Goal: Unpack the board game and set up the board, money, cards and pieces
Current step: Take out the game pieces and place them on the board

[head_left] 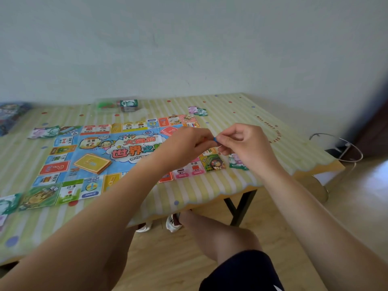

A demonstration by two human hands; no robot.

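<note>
The paper game board point(100, 156) lies flat on the striped table. A yellow card stack point(92, 163) rests on its left centre, and a red card stack point(171, 131) lies at the far right, partly behind my left hand point(184, 147). My right hand point(243, 145) meets the left above the board's right side. Both pinch a small blue game piece point(215, 139) between their fingertips. Money piles lie at the board's corners: far left point(45, 132), far right point(197, 111), near right point(237, 161), near left point(8, 203).
A clear plastic tray point(117, 106) with green pieces and a small teal box stands at the table's back edge. The game box point(10, 116) sits at the far left. The table edge point(210, 203) is close to my knees. A wire stand point(340, 147) is on the floor to the right.
</note>
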